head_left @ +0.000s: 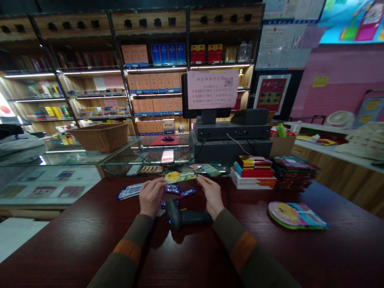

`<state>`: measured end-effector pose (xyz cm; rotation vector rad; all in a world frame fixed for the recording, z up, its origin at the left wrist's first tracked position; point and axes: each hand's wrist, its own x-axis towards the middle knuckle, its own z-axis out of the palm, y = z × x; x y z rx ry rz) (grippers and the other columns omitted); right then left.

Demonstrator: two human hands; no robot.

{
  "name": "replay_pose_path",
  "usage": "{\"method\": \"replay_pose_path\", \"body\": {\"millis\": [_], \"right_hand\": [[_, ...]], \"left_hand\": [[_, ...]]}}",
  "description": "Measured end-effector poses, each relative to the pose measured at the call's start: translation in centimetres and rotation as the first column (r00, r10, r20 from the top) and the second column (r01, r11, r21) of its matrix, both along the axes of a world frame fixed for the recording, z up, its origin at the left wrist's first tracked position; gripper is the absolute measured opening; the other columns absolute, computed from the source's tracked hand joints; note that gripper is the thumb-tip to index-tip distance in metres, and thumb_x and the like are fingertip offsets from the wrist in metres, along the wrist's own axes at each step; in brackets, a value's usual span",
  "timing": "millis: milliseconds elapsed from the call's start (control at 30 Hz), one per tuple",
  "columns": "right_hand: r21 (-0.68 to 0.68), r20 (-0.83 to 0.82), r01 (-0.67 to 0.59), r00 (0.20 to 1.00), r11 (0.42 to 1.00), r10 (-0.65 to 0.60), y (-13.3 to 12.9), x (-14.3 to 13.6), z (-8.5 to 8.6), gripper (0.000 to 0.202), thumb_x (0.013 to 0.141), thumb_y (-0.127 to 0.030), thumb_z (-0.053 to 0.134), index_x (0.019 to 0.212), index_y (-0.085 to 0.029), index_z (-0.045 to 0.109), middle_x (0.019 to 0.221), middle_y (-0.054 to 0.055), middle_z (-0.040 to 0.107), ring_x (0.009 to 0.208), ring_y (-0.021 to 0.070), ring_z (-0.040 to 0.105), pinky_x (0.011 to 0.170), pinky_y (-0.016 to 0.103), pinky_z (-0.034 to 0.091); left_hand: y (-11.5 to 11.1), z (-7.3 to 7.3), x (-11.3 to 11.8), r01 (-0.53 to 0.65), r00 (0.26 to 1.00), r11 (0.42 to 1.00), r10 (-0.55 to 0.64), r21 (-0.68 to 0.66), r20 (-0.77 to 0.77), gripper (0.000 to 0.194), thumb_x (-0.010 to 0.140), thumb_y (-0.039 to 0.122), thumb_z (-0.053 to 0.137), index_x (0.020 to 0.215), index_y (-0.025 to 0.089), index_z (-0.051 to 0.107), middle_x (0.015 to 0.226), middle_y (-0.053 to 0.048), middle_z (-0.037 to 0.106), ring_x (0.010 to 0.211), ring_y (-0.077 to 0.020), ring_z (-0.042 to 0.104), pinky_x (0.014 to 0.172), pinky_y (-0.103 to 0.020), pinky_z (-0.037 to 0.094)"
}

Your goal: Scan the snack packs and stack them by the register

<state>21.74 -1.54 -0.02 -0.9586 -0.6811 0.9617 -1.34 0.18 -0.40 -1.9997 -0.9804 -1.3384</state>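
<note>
A flat green packet with a yellow cartoon figure (181, 176) is stretched level above the counter. My left hand (151, 196) pinches its left end, and the fingers of my right hand (211, 195) are closed on its right end. Below it lie small purple wrapped snack bars (188, 193). A black handheld barcode scanner (192, 218) rests on the counter between my wrists, its handle end beside my right hand. Left of my left hand sits a bundle of blue-and-white wrapped packets (129, 191), partly covered by that hand.
More cartoon packets (297, 215) lie in a stack at the right. Stacked boxes (253, 176) and a pile of dark red packets (294, 172) stand behind them. A cash register (234, 136) is at the back, and a wicker basket (102, 136) stands on the glass case.
</note>
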Motion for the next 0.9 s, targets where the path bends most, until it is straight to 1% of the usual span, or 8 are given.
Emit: {"method": "replay_pose_path", "body": {"millis": [200,300,400,500,600,700,800,900], "right_hand": [[-0.016,-0.049,0.022,0.999,1.000,-0.023,-0.2,-0.1,0.3,0.042,0.052,-0.036,0.086,0.087,-0.014,0.081,0.095,0.010,0.080,0.095,0.0255,0.071,0.085,0.035,0.053],[0.013,-0.034,0.017,0.999,1.000,-0.016,-0.1,-0.2,0.2,0.040,0.052,-0.034,0.085,0.087,-0.014,0.081,0.093,0.010,0.080,0.091,0.0244,0.071,0.085,0.035,0.054],[0.024,0.046,0.016,0.999,1.000,-0.017,0.1,0.0,-0.2,0.038,0.054,-0.033,0.083,0.087,-0.014,0.080,0.092,0.010,0.080,0.089,0.0245,0.071,0.085,0.037,0.055],[0.049,0.154,-0.002,0.988,0.999,-0.006,0.5,0.3,-0.7,0.036,0.057,-0.030,0.080,0.089,-0.013,0.079,0.091,0.011,0.079,0.088,0.0245,0.073,0.084,0.037,0.056],[0.047,0.288,-0.007,0.958,0.999,-0.007,0.7,0.8,-0.9,0.043,0.064,-0.025,0.074,0.105,-0.012,0.076,0.095,0.011,0.079,0.090,0.0242,0.073,0.085,0.036,0.056],[-0.003,0.548,0.038,0.836,0.999,-0.030,0.4,1.2,-0.5,0.050,0.073,-0.022,0.067,0.122,-0.017,0.071,0.100,0.007,0.079,0.094,0.0227,0.073,0.090,0.035,0.054],[-0.034,0.799,0.123,0.599,0.992,-0.047,-0.8,1.4,0.5,0.047,0.081,-0.019,0.060,0.127,-0.024,0.068,0.106,0.004,0.078,0.105,0.0226,0.069,0.098,0.037,0.049],[-0.011,0.930,0.183,0.364,0.983,-0.057,-2.2,1.1,1.7,0.051,0.088,-0.019,0.053,0.138,-0.028,0.060,0.118,0.006,0.073,0.116,0.0250,0.062,0.101,0.041,0.045]], "left_hand": [[-0.2,0.2,-0.1,0.015,1.000,1.000,-0.015,0.012,0.017,0.014,0.095,0.018,0.057,0.089,0.021,0.070,0.103,-0.003,0.078,0.097,-0.0170,0.072,0.084,-0.031,0.048],[-0.2,0.0,0.1,0.035,0.994,0.997,-0.028,-0.064,0.105,0.014,0.095,0.021,0.056,0.088,0.021,0.068,0.103,-0.004,0.075,0.096,-0.0174,0.072,0.085,-0.031,0.051],[-0.4,-0.1,0.3,0.110,0.974,0.980,-0.072,-0.167,0.215,0.015,0.094,0.022,0.054,0.086,0.021,0.066,0.105,-0.006,0.072,0.097,-0.0175,0.070,0.087,-0.032,0.055],[-0.7,-0.1,0.6,0.156,0.964,0.954,-0.091,-0.255,0.250,0.014,0.092,0.022,0.055,0.085,0.021,0.068,0.111,-0.007,0.069,0.104,-0.0191,0.068,0.091,-0.033,0.055],[-0.9,-0.1,0.9,0.197,0.956,0.920,-0.104,-0.338,0.273,0.015,0.092,0.022,0.053,0.089,0.022,0.068,0.120,-0.008,0.067,0.114,-0.0209,0.065,0.100,-0.037,0.053],[-0.8,-0.1,1.2,0.250,0.932,0.875,-0.101,-0.415,0.348,0.018,0.091,0.026,0.054,0.105,0.021,0.065,0.135,-0.011,0.063,0.124,-0.0234,0.062,0.108,-0.042,0.048],[-0.8,0.0,1.7,0.310,0.907,0.807,-0.094,-0.503,0.410,0.032,0.089,0.026,0.055,0.121,0.021,0.060,0.144,-0.012,0.058,0.129,-0.0248,0.059,0.112,-0.045,0.044],[-1.2,0.5,2.3,0.369,0.891,0.744,-0.113,-0.556,0.440,0.040,0.087,0.026,0.055,0.127,0.022,0.059,0.143,-0.010,0.060,0.131,-0.0242,0.057,0.114,-0.044,0.042]]}}
